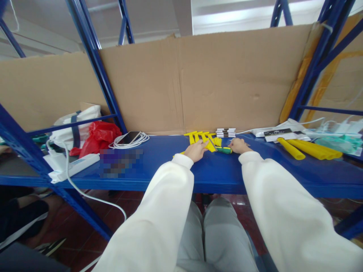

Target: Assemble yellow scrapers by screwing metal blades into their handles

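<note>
My left hand (195, 150) is closed at the fingertips on a yellow T-shaped piece (211, 146), low over the blue shelf. Just behind it, several more yellow T-shaped pieces (198, 136) lie in a row. A screwdriver with a green and yellow handle (224, 150) rests between my two hands, its shank partly hidden by the yellow piece. My right hand (238, 145) has its fingers curled, close to the end of that handle. What it holds, if anything, is too small to make out. White bundles with black bands (226, 132) are stacked behind the screwdriver.
Yellow tubes (309, 148) and white packets (279, 134) lie on the right of the blue shelf (159, 162). To the left are a phone (130, 137), a coiled white cable (137, 141), a red bag (100, 136) and a power strip (78, 166). Cardboard (227, 83) stands behind.
</note>
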Motion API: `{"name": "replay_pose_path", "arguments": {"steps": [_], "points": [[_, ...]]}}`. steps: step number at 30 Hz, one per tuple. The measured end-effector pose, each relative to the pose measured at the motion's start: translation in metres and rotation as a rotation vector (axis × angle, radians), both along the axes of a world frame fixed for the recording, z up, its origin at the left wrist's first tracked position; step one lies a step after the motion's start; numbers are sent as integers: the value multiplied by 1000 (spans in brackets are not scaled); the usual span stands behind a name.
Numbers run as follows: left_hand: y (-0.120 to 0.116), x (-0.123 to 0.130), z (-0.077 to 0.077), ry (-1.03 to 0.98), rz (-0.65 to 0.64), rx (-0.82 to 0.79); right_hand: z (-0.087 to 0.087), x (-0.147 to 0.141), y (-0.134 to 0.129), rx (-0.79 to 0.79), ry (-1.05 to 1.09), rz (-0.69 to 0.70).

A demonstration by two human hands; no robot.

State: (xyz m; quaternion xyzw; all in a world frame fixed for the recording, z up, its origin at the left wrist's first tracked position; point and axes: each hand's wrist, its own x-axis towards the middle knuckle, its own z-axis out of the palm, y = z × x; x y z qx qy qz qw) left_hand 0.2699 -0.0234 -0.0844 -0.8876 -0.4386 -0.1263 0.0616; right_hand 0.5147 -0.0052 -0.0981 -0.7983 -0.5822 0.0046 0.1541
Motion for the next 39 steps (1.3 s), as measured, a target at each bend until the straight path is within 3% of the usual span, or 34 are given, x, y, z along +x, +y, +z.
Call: {"name": "replay_pose_path", "arguments": {"steps": [19,35,39], "points": [[4,-1,-2,-6,-14,-4,5,-5,-3,-49,-7,-35],[5,-1,-2,-1,-9,-17,1,0,1,-24,7,-16],[5,-1,-2,3,-10,-17,-1,2,5,45,25,-15]]}}
